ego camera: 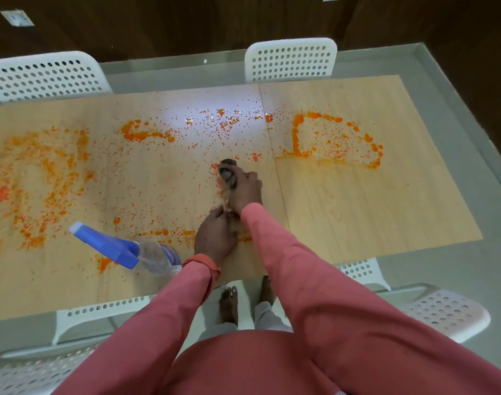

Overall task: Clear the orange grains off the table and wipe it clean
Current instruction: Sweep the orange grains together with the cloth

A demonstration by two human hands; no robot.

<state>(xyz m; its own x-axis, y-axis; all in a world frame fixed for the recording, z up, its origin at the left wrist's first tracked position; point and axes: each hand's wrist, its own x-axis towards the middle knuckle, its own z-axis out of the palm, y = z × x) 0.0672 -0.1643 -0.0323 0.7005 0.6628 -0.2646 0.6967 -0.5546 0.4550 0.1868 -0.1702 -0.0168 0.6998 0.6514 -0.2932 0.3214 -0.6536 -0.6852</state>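
Orange grains point(58, 178) lie scattered in wet smears across the light wood-grain tabletop point(371, 209). Near the tabletop's middle seam, the right hand point(245, 192) grips a dark, crumpled cleaning cloth point(227, 173), pressing it down among the grains. The left hand point(216, 236), just nearer than the cloth, pinches its trailing end. Left of the cloth lies a clear plastic spray bottle with a blue trigger head point(129, 250); its liquid level cannot be judged.
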